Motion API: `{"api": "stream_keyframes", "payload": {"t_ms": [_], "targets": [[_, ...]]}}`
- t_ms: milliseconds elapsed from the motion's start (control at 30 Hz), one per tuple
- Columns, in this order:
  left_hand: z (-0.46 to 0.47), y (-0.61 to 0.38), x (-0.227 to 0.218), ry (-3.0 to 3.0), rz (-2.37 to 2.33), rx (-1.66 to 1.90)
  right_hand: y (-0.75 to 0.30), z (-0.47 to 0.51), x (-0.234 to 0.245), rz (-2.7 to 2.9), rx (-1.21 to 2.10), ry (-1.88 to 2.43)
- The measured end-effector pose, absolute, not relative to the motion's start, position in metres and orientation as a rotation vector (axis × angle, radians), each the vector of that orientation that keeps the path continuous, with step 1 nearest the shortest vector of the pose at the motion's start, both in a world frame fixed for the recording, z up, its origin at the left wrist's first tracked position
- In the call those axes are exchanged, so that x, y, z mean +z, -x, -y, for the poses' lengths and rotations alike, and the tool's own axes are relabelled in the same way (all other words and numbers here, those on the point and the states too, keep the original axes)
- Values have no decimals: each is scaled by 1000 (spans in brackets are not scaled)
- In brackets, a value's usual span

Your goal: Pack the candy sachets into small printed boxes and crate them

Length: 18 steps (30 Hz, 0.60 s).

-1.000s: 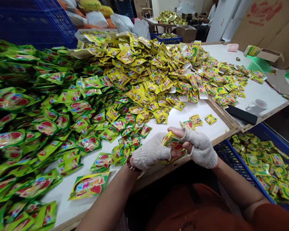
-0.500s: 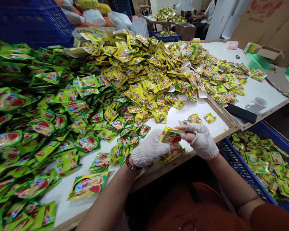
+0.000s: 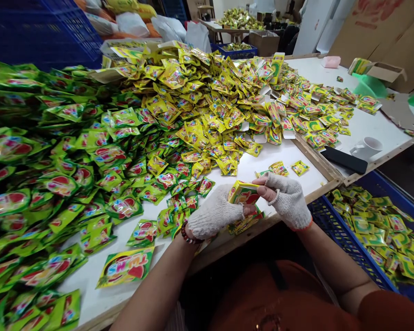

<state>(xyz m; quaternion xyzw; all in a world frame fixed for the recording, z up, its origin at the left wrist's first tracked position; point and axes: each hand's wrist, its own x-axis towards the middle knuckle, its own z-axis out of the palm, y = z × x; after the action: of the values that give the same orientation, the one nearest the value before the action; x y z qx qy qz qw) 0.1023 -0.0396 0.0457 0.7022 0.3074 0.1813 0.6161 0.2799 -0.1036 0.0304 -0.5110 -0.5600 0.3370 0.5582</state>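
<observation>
Gripped between both hands: small carton (image 3: pixel 243 193), green and yellow with red print, held just above the near wooden edge of the white table (image 3: pixel 283 158). Head view, the only one. Left hand (image 3: pixel 214 216), in a fingerless knit glove, closes round the carton's lower left side; right hand (image 3: pixel 288 200), gloved alike, pinches its upper right corner with bare fingertips. Loose sachets (image 3: pixel 244 224) lie directly under the carton. Left of it spreads the green sachet heap (image 3: pixel 72 161); beyond it, the yellow sachet heap (image 3: pixel 210 101). To its right, below table level, stands a blue crate (image 3: pixel 326 225) part-filled with packs. Further right, a white mug (image 3: pixel 367 148) sits beside a flat black object (image 3: pixel 345 161). Risks, as judged: the carton sits so close to the table edge that a slack pinch could drop it into the lap or floor gap; a hard squeeze could crush its thin walls; glossy sachets underneath could slide off. Not determinable: whether the carton is filled or its flaps closed, since the hands cover its sides and far face; the black object's identity; heap depth.
</observation>
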Motion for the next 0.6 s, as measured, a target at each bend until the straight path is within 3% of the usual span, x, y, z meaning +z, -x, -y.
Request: {"api": "stream_keyframes", "payload": {"t_ms": [467, 600], "targets": [[40, -109, 36, -1517, -613, 511, -276, 113, 28, 1434, 542, 1206], [42, -112, 37, -1464, -788, 829, -285, 105, 27, 1373, 538, 1270]]}}
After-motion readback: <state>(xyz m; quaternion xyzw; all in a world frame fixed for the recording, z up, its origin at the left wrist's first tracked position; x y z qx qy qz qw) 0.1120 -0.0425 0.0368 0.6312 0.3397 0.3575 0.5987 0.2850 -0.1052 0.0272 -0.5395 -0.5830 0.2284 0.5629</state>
